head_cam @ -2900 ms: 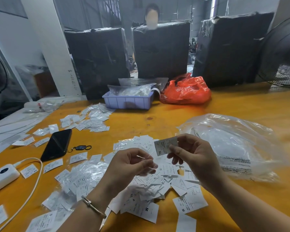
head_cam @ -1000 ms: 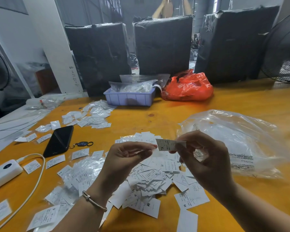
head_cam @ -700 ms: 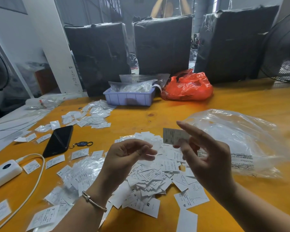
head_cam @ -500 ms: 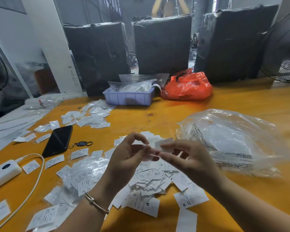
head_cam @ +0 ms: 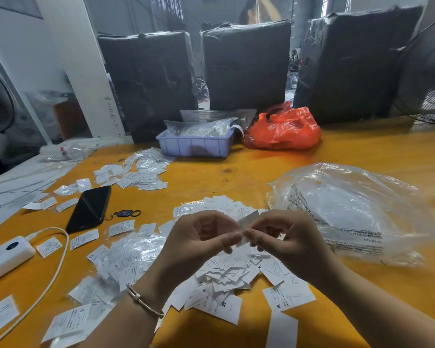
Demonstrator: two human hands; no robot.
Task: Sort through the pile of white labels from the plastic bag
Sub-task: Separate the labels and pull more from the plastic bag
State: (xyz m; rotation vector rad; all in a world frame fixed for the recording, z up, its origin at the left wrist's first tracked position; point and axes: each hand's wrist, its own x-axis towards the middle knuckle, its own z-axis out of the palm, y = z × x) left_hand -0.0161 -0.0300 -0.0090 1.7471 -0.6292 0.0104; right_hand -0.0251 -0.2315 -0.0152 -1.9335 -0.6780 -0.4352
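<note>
A heap of white labels (head_cam: 226, 272) printed with size letters lies on the orange table, right under my hands. My left hand (head_cam: 199, 244) and my right hand (head_cam: 286, 244) meet above the heap, fingertips touching, and together pinch one small white label (head_cam: 248, 219) that sticks up between them. The crumpled clear plastic bag (head_cam: 349, 212) lies flat on the table to the right of my right hand. More labels in clear sleeves (head_cam: 126, 257) are spread to the left of the heap.
A black phone (head_cam: 89, 208) with a key fob, and a white power bank (head_cam: 3, 257) with its cable, lie at left. A lilac tray (head_cam: 194, 145) and a red plastic bag (head_cam: 284, 130) sit at the back, before black wrapped bales (head_cam: 246, 64). A person stands behind them.
My right hand, which held the label up alone, has come down to meet my left hand. Both hands now pinch the label together low over the heap.
</note>
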